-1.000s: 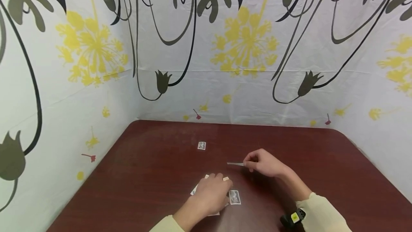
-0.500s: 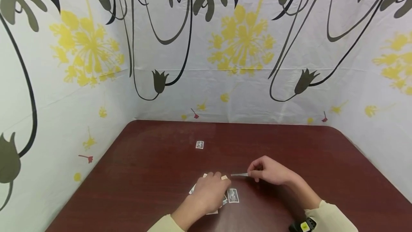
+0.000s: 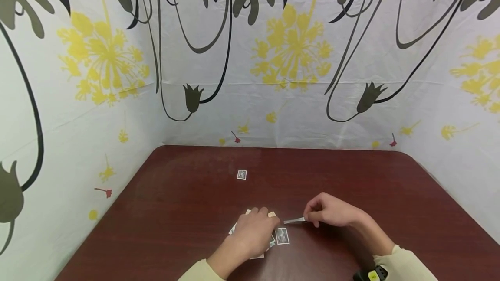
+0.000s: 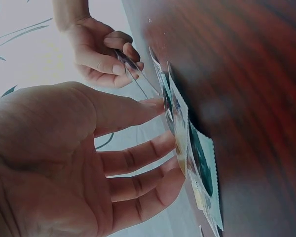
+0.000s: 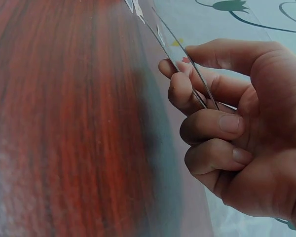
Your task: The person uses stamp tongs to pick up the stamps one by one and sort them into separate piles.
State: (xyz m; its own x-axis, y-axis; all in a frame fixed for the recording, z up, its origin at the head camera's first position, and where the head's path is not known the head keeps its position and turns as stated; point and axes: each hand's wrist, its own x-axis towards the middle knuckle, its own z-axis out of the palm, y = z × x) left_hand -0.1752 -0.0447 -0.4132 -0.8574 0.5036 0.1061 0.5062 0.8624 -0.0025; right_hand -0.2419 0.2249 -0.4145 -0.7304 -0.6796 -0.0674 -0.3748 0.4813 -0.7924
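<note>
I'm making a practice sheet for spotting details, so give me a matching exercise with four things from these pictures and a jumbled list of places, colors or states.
Things:
1. Left hand
2. Tweezers
3. Lone stamp
4. Table

Descriptions:
A. Lying apart, closest to the far edge
B. Dark reddish brown
C. Touching a cluster of stamps
D. Held in the right hand

Right pairs: 1-C, 2-D, 3-A, 4-B.

Creased white flower-printed sheeting (image 3: pixel 312 120) rises behind a reddish-brown table (image 3: pixel 187 185).
</note>
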